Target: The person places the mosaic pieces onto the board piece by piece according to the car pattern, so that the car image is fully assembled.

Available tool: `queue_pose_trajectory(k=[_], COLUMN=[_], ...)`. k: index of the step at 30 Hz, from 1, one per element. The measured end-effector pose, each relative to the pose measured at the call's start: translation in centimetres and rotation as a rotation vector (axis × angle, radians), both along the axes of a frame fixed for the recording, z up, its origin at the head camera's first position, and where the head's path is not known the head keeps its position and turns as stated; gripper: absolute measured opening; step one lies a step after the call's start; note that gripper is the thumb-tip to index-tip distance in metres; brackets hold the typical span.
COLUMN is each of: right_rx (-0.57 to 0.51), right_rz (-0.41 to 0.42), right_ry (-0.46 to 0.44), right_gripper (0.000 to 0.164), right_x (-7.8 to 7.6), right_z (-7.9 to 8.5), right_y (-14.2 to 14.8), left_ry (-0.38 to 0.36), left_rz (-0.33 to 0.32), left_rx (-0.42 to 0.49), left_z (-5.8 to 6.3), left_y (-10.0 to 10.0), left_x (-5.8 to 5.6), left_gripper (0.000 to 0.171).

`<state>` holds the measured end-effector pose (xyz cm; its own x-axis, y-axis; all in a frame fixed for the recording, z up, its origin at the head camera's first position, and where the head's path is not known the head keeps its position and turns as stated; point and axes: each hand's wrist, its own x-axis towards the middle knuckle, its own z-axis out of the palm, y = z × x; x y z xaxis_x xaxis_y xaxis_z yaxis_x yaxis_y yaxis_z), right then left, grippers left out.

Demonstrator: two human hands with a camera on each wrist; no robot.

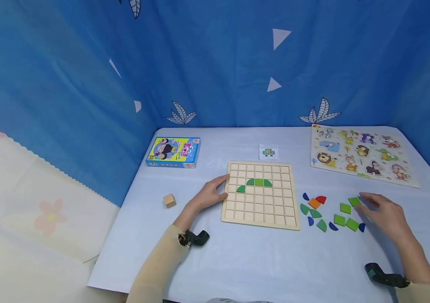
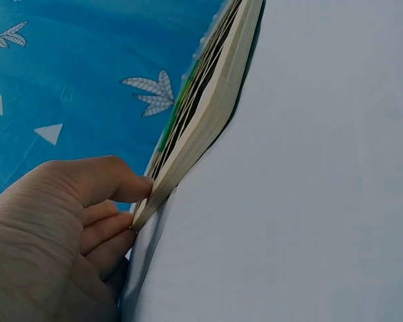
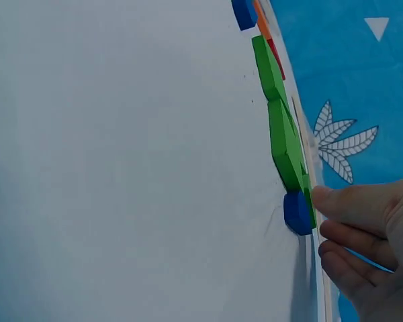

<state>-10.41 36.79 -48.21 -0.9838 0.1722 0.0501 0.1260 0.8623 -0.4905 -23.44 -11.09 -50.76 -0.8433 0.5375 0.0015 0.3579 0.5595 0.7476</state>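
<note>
A wooden grid board (image 1: 233, 214) lies on the table with several green tiles (image 1: 259, 182) in its upper cells. My left hand (image 1: 208, 194) rests against the board's left edge, its thumb and fingers spread along it; the left wrist view shows the thumb (image 2: 124, 182) touching that edge. Right of the board, my right hand (image 1: 385, 215) has its thumb and index finger at a green square tile (image 1: 353, 202), pinching it at its right side. In the right wrist view the thumb (image 3: 349, 204) touches the green piece behind a blue half-round tile (image 3: 297, 213).
Loose green squares (image 1: 339, 220), green quarter-rounds (image 1: 321, 226), blue half-rounds (image 1: 333, 227), an orange square (image 1: 314, 203) and a red piece (image 1: 321, 199) lie right of the board. A pattern card (image 1: 268, 152), animal puzzle (image 1: 362, 155), boxed set (image 1: 173, 152) and wooden cube (image 1: 169, 200) surround it.
</note>
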Motion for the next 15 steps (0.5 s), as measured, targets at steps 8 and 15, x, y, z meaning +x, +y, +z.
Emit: queue_pose_trajectory(k=[8, 15], right_rx=[-0.003, 0.000], right_rz=[-0.011, -0.023], right_ry=[0.046, 0.061], right_gripper=[0.042, 0.039], right_x=[0.1, 0.0], right_z=[-1.5, -1.7], right_y=[0.1, -0.3], left_ry=[0.008, 0.012], left_rz=[-0.008, -0.005], left_rx=[0.004, -0.001], left_z=[-0.1, 0.2], left_y=[0.0, -0.1], left_x=[0.1, 0.2], left_gripper=[0.068, 0.068])
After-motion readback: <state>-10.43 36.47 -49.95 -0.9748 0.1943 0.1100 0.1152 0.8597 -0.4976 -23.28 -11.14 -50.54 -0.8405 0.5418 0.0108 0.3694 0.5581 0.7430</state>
